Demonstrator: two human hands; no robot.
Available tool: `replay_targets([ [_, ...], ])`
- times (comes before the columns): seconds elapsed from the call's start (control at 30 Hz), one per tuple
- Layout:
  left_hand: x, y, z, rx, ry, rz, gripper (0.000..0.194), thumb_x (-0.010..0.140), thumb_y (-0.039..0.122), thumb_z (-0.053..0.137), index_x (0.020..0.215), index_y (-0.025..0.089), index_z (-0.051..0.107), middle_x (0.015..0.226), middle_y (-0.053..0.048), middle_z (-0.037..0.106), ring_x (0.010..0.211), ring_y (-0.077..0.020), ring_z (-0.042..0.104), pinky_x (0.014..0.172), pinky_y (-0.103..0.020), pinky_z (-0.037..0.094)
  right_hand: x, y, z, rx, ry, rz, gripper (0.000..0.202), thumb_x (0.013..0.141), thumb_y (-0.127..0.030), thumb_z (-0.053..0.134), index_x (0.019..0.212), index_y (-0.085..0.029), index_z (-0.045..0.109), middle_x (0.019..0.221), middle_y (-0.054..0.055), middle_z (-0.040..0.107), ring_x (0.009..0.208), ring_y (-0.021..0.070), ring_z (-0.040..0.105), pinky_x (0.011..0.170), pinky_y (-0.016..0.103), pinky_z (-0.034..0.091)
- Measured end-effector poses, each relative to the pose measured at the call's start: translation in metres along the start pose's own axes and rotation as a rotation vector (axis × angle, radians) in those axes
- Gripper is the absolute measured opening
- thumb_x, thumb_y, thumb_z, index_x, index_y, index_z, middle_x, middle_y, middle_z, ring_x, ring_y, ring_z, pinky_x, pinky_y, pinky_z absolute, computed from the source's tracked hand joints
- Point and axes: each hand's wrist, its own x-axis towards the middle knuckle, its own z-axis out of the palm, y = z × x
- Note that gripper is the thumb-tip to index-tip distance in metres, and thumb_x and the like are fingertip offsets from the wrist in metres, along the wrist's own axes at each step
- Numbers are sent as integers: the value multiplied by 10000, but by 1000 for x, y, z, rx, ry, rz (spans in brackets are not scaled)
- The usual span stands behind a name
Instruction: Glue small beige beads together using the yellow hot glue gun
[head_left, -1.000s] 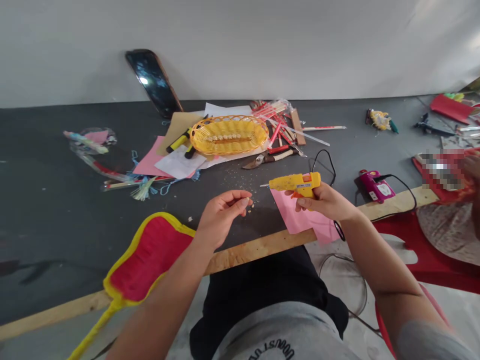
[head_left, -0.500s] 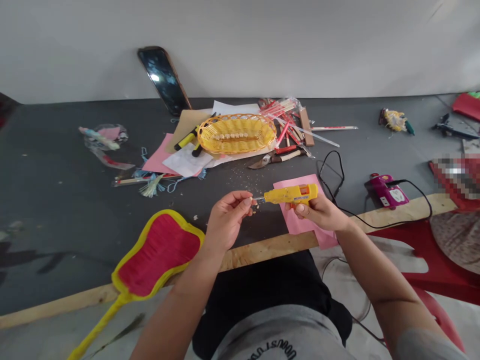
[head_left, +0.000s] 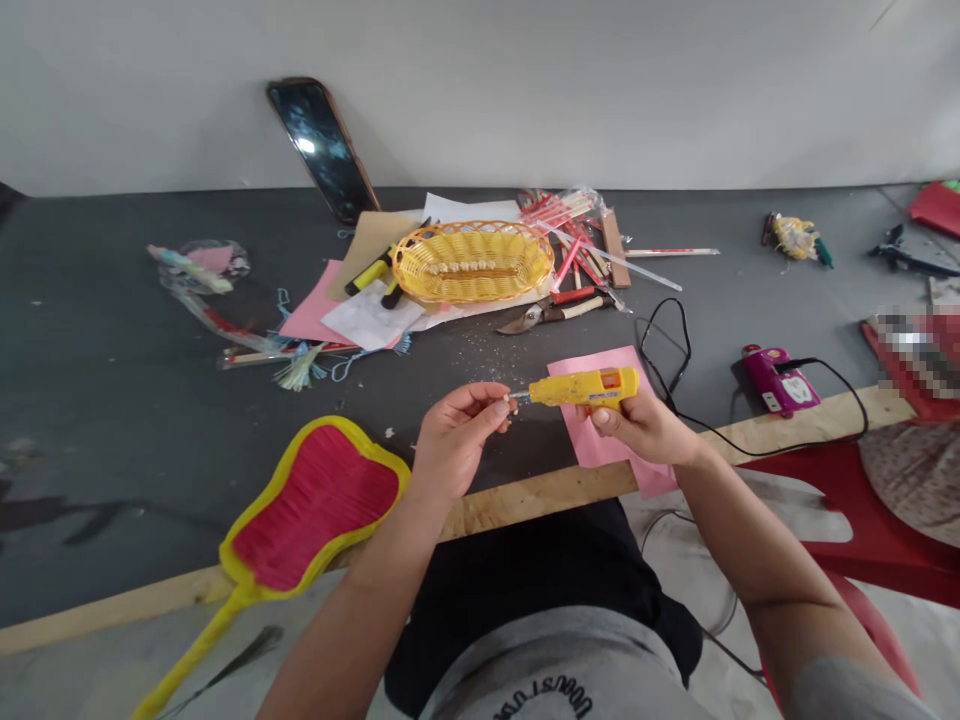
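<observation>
My right hand (head_left: 637, 425) is wrapped round a yellow glue gun (head_left: 581, 388), whose metal nozzle points left. At that nozzle, my left hand (head_left: 466, 430) pinches a small pale piece (head_left: 510, 404) between thumb and fingers; its shape is too small to make out. Beneath the gun lies a pink paper sheet (head_left: 592, 443). Pale crumbs are scattered on the grey table (head_left: 465, 375) beyond my left hand. A red fan with a yellow rim (head_left: 319, 505) rests at the table edge, left of my left hand.
Behind my hands stands a yellow woven basket (head_left: 472, 280) on papers, near pruning shears (head_left: 555, 312) and wrapped sticks (head_left: 574, 235). A phone (head_left: 322, 145) leans on the wall. A black cord runs to a purple box (head_left: 780, 382) at the right, beside a red chair (head_left: 810, 500).
The view has shifted slightly. My hands stay almost in place, with the glue gun's nozzle still at the small piece.
</observation>
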Motion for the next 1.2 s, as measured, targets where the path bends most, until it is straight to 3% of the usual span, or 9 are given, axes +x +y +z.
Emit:
replay_targets([
  [0.2,0,-1,-1,8,-9,6,212,654,244,879,834,176,790,725,-42,749,619,-105,610,590,-227,491,-1,2,0,23,-9,28,401,1014,-545,463,908,-172,563,742,7,501,627,113,457,544,229,422],
  [1.2,1,-4,-3,21,-31,7,191,676,240,863,847,187,797,733,-43,755,620,-108,615,582,-227,492,-3,8,0,-18,-19,57,381,1012,-523,463,857,-180,521,748,8,481,640,122,470,561,251,434],
])
